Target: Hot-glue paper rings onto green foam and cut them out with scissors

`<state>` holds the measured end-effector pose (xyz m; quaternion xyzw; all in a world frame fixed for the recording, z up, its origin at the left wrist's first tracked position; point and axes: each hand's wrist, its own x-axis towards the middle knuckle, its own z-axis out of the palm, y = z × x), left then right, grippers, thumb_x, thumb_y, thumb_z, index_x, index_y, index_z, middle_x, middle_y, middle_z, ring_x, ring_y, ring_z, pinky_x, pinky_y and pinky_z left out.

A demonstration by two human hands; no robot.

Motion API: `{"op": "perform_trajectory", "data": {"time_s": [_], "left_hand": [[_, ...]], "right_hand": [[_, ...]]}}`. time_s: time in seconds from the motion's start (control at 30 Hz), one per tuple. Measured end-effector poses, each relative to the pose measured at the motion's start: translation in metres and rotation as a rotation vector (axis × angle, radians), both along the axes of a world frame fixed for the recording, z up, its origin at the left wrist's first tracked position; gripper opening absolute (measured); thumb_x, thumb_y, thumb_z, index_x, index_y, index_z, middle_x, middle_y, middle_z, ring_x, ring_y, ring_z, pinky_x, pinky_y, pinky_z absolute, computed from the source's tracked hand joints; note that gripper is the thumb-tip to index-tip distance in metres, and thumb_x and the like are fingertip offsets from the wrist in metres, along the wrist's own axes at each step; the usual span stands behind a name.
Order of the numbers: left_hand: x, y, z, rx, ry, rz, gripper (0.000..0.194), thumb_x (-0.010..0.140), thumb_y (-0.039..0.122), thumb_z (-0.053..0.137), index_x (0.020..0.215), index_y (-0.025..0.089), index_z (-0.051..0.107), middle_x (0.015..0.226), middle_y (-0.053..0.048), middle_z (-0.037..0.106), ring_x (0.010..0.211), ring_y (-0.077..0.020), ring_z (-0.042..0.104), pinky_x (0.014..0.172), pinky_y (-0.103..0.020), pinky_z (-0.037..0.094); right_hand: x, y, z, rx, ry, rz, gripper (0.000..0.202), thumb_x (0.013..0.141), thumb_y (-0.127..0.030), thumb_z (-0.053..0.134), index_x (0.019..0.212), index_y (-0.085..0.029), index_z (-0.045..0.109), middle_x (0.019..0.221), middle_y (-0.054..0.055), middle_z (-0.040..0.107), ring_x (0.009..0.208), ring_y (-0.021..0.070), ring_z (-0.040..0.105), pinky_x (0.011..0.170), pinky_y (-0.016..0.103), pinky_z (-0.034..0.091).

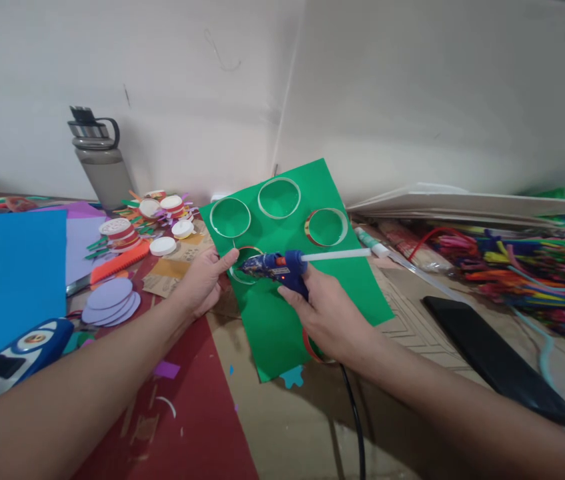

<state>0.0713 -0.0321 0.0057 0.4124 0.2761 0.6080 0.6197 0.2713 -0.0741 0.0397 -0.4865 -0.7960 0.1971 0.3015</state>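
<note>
A green sheet (282, 313) is tilted up in the middle, with several rings on it, such as the upper one (279, 198). My left hand (205, 280) is closed on the sheet's left edge, its thumb on the front beside a ring (245, 279). In my right hand (329, 310) is a blue glue gun (277, 265) with a white glue stick (337, 255) in its back. The gun's nozzle points left at that ring, near my left thumb. Partly behind my right hand is a red-edged ring (312, 347).
At the left are a bottle (102, 167), blue paper (12, 273), purple discs (111, 303), white lids (163, 247) and a blue-and-white tool (32, 347). A black phone-like object (497, 357) and colourful pipe cleaners (537, 267) lie right. The gun's black cable (355, 413) hangs toward the front.
</note>
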Motion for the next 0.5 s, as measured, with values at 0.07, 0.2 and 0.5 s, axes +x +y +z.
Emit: {"op": "perform_trajectory", "data": {"time_s": [0.07, 0.2, 0.5], "left_hand": [[0.001, -0.001, 0.001, -0.005, 0.007, 0.004, 0.035, 0.074, 0.027, 0.081, 0.105, 0.016, 0.072, 0.115, -0.010, 0.074, 0.110, -0.0254, 0.067, 0.096, -0.037, 0.054], [0.001, -0.001, 0.002, -0.019, 0.009, 0.012, 0.037, 0.072, 0.028, 0.083, 0.105, 0.015, 0.072, 0.115, -0.011, 0.074, 0.111, -0.0261, 0.067, 0.098, -0.038, 0.053], [-0.001, 0.000, 0.000, -0.025, -0.001, -0.015, 0.037, 0.073, 0.027, 0.081, 0.106, 0.013, 0.072, 0.110, -0.012, 0.075, 0.108, -0.0276, 0.068, 0.096, -0.041, 0.055]], "right_hand": [[-0.001, 0.001, -0.002, -0.003, 0.012, 0.010, 0.030, 0.093, -0.029, 0.050, 0.118, -0.015, 0.058, 0.115, 0.016, 0.070, 0.105, 0.0322, 0.066, 0.085, 0.044, 0.050], [-0.002, 0.001, -0.004, -0.021, 0.015, 0.037, 0.031, 0.093, -0.028, 0.050, 0.121, -0.015, 0.057, 0.117, 0.016, 0.069, 0.107, 0.0313, 0.065, 0.087, 0.044, 0.049], [0.003, -0.003, 0.011, -0.053, -0.079, 0.031, 0.030, 0.093, -0.026, 0.050, 0.121, -0.017, 0.058, 0.116, 0.014, 0.070, 0.104, 0.0323, 0.066, 0.083, 0.042, 0.049]]}}
